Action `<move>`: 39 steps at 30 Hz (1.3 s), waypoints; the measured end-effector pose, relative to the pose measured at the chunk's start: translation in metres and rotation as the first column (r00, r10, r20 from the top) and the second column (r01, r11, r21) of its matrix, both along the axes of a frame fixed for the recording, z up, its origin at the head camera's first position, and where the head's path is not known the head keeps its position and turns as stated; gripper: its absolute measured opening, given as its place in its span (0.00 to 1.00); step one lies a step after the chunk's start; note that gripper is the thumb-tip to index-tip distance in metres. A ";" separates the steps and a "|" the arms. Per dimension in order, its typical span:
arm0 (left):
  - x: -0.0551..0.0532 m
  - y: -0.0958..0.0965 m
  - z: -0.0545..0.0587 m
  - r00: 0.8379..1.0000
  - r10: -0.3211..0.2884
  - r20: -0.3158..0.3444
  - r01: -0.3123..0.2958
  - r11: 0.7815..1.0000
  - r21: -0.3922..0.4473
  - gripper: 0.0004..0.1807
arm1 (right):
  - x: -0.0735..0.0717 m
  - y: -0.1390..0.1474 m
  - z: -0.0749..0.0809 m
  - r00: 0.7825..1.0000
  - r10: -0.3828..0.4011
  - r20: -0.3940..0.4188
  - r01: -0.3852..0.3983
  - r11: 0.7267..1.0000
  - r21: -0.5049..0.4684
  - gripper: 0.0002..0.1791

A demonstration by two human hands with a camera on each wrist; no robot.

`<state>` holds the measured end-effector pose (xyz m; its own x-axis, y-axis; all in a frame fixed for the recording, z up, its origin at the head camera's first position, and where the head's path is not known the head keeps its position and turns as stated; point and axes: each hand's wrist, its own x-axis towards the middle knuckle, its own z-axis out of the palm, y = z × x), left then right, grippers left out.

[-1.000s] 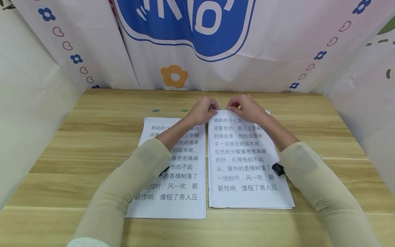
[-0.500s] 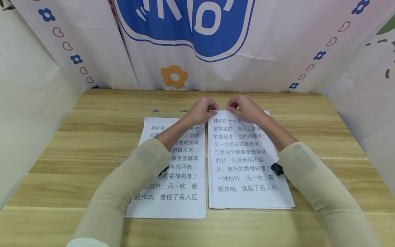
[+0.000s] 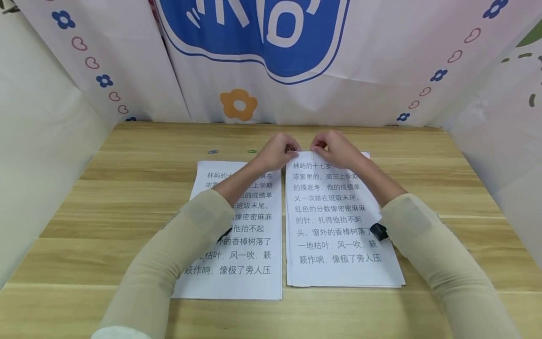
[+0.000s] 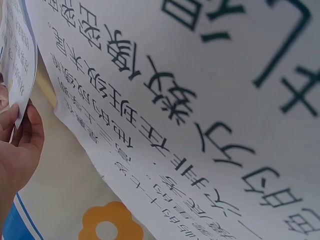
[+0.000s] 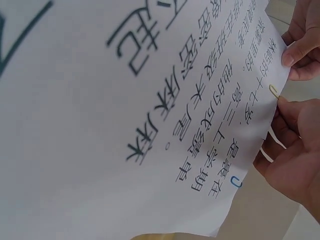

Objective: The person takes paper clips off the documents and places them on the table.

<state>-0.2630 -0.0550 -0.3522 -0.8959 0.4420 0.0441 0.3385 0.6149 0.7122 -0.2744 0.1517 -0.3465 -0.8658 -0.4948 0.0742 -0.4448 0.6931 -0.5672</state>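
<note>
Two stacks of printed sheets lie side by side in the head view. My left hand pinches the top left corner of the right stack; the left wrist view shows that hand too. Close by, my right hand pinches a yellow paper clip at the same stack's top edge. The clip's loop lies over the front sheet, and its other end is hidden by the fingers. Farther along that edge sits a blue paper clip. The left stack lies partly under my left forearm.
Behind the left stack, a blue paper clip and a green paper clip lie on the wooden table. A printed cloth hangs along the table's back edge, with white side walls.
</note>
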 end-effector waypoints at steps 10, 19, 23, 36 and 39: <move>-0.001 0.001 0.001 1.000 -0.006 0.004 0.006 1.000 0.016 0.08 | 0.000 -0.001 -0.002 1.000 0.008 -0.013 -0.009 1.000 -0.017 0.08; 0.001 0.000 0.001 1.000 0.002 0.004 -0.002 1.000 0.010 0.08 | 0.000 -0.002 -0.005 1.000 -0.006 -0.013 0.005 1.000 -0.026 0.09; 0.001 0.000 0.001 1.000 0.006 0.005 -0.006 1.000 0.003 0.08 | -0.001 -0.003 -0.006 1.000 -0.010 0.002 0.010 0.999 -0.032 0.10; 0.002 -0.001 0.002 1.000 0.013 0.007 -0.013 1.000 -0.007 0.08 | -0.003 0.003 0.003 0.997 0.017 0.082 -0.013 0.999 -0.051 0.10; 0.002 -0.001 0.002 1.000 0.017 0.014 -0.017 1.000 -0.005 0.08 | -0.004 0.004 0.005 0.996 0.022 0.089 -0.017 0.998 -0.053 0.10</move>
<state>-0.2606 -0.0561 -0.3499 -0.9038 0.4268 0.0294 0.3179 0.6239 0.7139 -0.2782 0.1560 -0.3419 -0.8602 -0.5094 0.0230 -0.4038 0.6530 -0.6407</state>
